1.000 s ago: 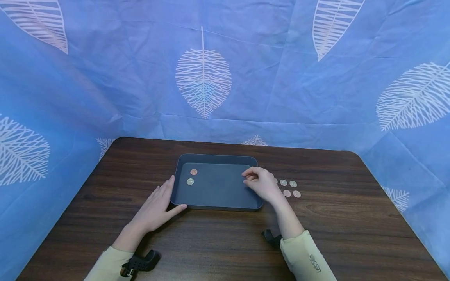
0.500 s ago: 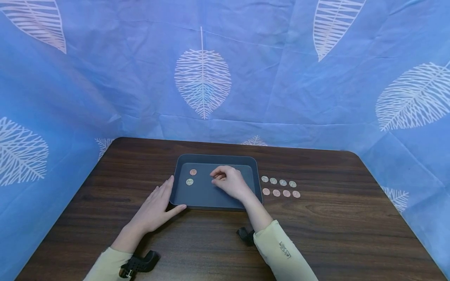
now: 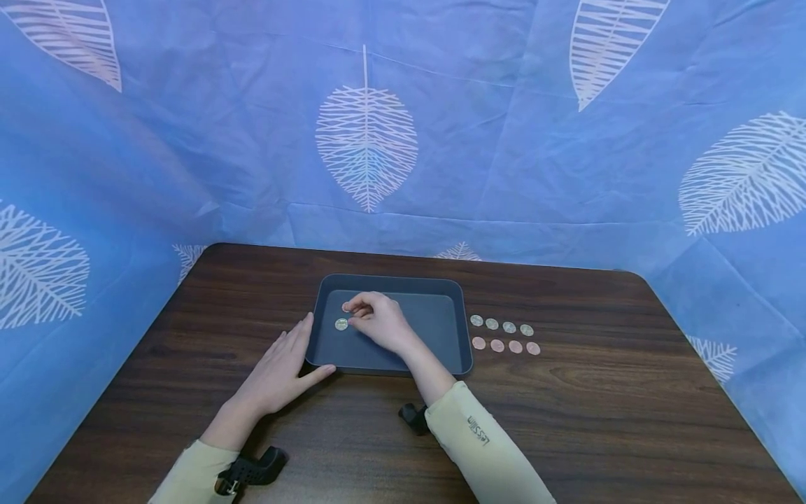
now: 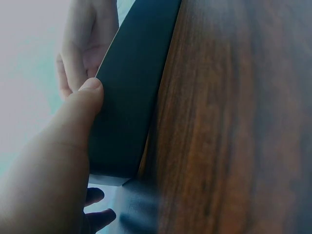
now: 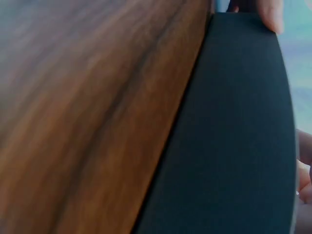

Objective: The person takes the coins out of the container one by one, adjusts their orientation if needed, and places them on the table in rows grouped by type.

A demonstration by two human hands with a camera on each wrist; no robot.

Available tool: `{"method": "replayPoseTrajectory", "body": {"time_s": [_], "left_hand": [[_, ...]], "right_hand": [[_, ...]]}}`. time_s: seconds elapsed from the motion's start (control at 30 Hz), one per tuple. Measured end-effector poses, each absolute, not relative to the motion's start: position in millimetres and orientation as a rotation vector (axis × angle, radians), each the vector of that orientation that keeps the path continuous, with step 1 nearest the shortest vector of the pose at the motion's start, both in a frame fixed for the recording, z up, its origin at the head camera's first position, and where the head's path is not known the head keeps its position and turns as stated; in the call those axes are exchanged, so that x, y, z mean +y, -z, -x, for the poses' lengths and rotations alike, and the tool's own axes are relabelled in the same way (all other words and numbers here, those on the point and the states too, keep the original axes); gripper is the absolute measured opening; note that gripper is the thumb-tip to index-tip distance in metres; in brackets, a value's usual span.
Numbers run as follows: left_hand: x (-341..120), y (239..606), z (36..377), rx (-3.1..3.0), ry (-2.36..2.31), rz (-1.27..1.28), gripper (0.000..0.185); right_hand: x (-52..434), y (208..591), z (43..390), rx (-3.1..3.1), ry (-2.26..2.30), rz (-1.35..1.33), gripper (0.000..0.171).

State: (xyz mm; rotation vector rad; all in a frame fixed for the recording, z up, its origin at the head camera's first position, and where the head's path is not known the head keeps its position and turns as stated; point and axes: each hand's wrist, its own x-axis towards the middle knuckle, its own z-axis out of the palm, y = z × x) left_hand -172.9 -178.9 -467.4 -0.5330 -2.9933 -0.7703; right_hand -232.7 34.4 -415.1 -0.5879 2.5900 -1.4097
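Note:
A dark grey rectangular tray (image 3: 403, 362) lies on the table. Inside it, toward the left, are a silver coin (image 3: 341, 324) and a copper-coloured coin (image 3: 345, 307), the latter partly covered by my right fingers. My right hand (image 3: 380, 323) hovers low over these coins, thumb and index finger bent and apart; no coin shows between them. My left hand (image 3: 277, 371) lies against the tray's near left corner with straight fingers along the side. In the left wrist view my left thumb (image 4: 80, 109) touches the tray's front wall (image 4: 129, 87).
Just right of the tray, a row of several silver coins (image 3: 492, 324) lies above a row of several copper-coloured coins (image 3: 497, 346). The brown wooden table (image 3: 604, 392) is bordered by a blue cloth (image 3: 478, 161) with white leaf patterns.
My right hand has swept left from the tray's right edge to the two coins inside, uncovering the coin rows on the table. My left hand has stayed put.

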Motion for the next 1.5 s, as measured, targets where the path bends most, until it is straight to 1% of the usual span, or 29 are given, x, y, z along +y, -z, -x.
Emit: {"method": "replayPoseTrajectory", "body": {"time_s": [0.3,1.03,1.13,1.5], "left_hand": [[-180.6,467.3,172.2,-3.007,0.773,0.537,0.102],[-179.4,468.4,173.0,-3.004,0.783,0.525,0.102],[-179.1,467.7,173.3,-3.008,0.792,0.526,0.101],[-180.2,469.2,172.8,-2.968,0.772,0.550,0.101]], "right_hand": [[20.6,427.9,242.5,2.534,1.446,0.569,0.024],[22.1,450.8,249.5,2.609,1.293,0.551,0.030],[22.2,451.5,250.2,2.620,1.284,0.551,0.028],[19.7,452.0,249.9,2.706,1.129,0.656,0.028]]}}
